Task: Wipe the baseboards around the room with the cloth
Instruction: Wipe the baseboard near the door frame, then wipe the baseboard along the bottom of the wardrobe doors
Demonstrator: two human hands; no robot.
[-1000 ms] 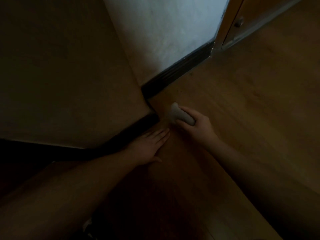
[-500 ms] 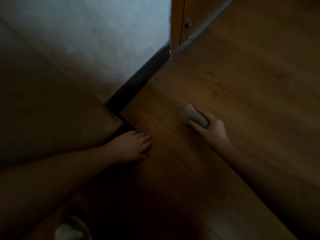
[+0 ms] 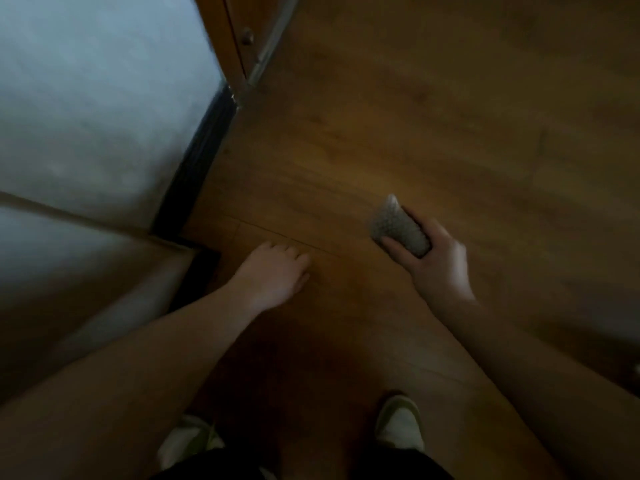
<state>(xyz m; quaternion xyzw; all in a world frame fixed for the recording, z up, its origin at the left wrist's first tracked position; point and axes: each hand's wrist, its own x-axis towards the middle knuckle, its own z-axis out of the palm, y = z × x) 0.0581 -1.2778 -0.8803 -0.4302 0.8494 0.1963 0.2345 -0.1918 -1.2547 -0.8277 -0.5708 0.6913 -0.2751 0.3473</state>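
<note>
My right hand [image 3: 434,266] grips a bunched grey textured cloth [image 3: 398,226] above the wooden floor, well to the right of the wall. A dark baseboard [image 3: 199,157] runs along the foot of the white wall from the outer corner up to the door frame. A second stretch of baseboard [image 3: 201,271] continues round the corner, mostly in shadow. My left hand [image 3: 277,275] hangs near that corner with its fingers loosely curled and holds nothing.
A wooden door frame [image 3: 221,39] with a small knob [image 3: 247,37] stands at the top. The wooden floor [image 3: 450,116] spreads to the right. My two shoes [image 3: 400,424] show at the bottom edge.
The view has swung right and pulled back from the corner. My right hand with the cloth has moved away from the baseboard. My left hand has lifted off the floor.
</note>
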